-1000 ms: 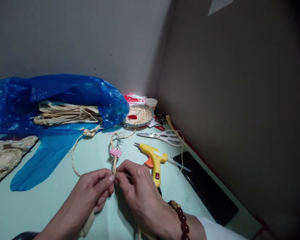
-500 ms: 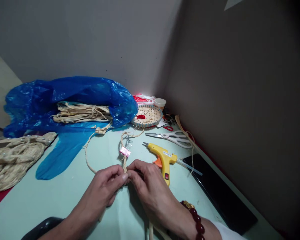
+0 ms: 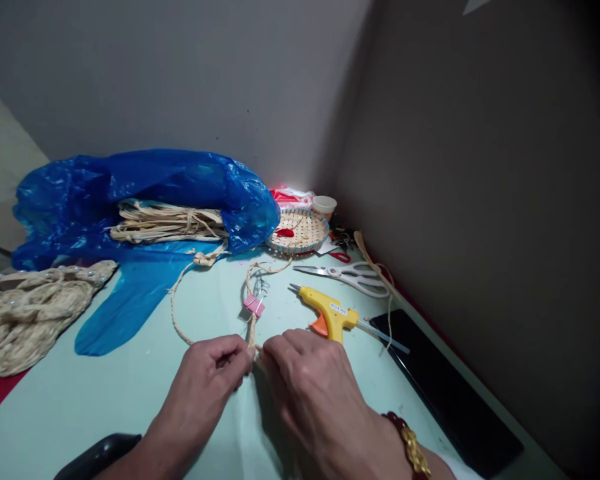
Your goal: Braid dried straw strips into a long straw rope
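Observation:
My left hand (image 3: 207,387) and my right hand (image 3: 315,390) meet at the near middle of the pale green table (image 3: 130,400). Both pinch the near end of a thin braided straw cord (image 3: 252,333). A pink binder clip (image 3: 253,305) grips that cord just beyond my fingertips. The cord runs on past the clip and loops back left over the table (image 3: 177,313). A beaded bracelet (image 3: 410,450) circles my right wrist. A yellow glue gun (image 3: 330,312) lies just beyond my right hand.
A blue plastic bag (image 3: 145,193) holding straw bundles (image 3: 170,223) lies at the back left. Woven straw work (image 3: 25,317) sits at the far left. Scissors (image 3: 350,275), a round woven tray (image 3: 299,230), a small cup (image 3: 325,205) and a black flat device (image 3: 445,383) line the right wall.
The view has swung left and slightly down. My hands stay pinched on the cord; my right hand has rolled so its back faces up and the bracelet has turned.

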`<state>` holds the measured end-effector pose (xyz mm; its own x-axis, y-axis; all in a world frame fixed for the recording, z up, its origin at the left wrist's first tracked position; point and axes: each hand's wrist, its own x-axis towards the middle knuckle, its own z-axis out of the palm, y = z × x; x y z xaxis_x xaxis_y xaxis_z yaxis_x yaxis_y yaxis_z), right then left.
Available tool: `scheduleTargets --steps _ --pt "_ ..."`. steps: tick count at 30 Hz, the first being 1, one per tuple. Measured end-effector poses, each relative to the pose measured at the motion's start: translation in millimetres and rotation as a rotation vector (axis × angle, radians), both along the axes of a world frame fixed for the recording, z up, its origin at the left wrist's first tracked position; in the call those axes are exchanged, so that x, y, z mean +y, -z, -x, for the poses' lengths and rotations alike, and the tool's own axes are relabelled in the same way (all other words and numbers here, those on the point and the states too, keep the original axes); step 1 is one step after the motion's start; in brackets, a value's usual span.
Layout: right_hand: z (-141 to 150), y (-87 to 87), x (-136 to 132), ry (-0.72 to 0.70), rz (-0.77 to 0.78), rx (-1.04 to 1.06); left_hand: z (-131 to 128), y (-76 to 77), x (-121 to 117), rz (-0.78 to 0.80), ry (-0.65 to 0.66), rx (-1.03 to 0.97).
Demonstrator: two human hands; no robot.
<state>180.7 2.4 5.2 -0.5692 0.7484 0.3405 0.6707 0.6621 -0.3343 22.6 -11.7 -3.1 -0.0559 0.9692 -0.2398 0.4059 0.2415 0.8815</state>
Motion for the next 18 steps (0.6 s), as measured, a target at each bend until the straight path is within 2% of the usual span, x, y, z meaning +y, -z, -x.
scheduleTargets --steps 5,9,14,18 --pt "7 12.3 -10 -0.029 -0.21 0.006 -2 -1.8 -2 -0.002 0.005 -0.089" --pt "12 20.6 -15 -0.074 -0.341 -0.056 -2 1.4 -3 0.068 -0.027 -0.198" --pt "21 26.0 -22 0.013 -0.453 -0.046 3 9.7 1 0.15 -0.034 -0.363" --pt "20 29.2 -23 -0.061 -0.52 -0.034 6 13.2 2 0.171 -0.006 -0.463"
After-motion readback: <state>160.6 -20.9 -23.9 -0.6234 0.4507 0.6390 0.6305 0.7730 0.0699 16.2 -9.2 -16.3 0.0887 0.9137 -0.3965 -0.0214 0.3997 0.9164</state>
